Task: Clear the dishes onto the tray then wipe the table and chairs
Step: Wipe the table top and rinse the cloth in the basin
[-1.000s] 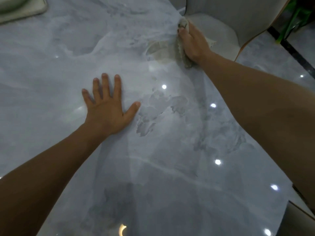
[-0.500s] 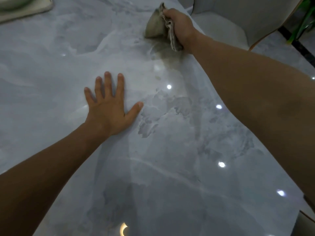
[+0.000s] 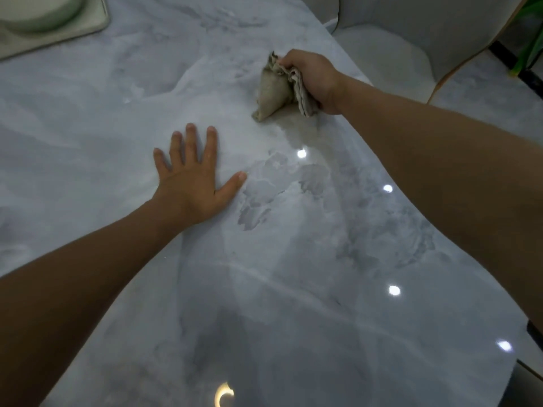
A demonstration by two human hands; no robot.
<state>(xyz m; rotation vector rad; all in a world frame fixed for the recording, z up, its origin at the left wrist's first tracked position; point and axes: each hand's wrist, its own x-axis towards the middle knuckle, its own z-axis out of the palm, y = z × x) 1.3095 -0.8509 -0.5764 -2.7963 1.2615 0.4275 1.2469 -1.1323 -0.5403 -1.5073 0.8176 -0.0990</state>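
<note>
My right hand (image 3: 313, 79) grips a crumpled beige cloth (image 3: 274, 89) against the glossy grey marble table (image 3: 264, 289), near the table's far right edge. The cloth's loose corner points down and left onto the surface. My left hand (image 3: 195, 177) rests flat on the table with fingers spread, palm down, a little left of and nearer than the cloth. A pale tray (image 3: 73, 30) with a round white dish (image 3: 38, 11) on it sits at the far left corner, partly cut off by the frame.
A light grey chair (image 3: 411, 39) stands just past the table's right edge, its seat beside my right hand. Green plant leaves (image 3: 529, 39) show at the top right over a tiled floor. Another chair's corner (image 3: 529, 380) shows at the bottom right.
My right hand has drawn the cloth back toward me and slightly left across the table from the far edge. My left hand has stayed flat in place.
</note>
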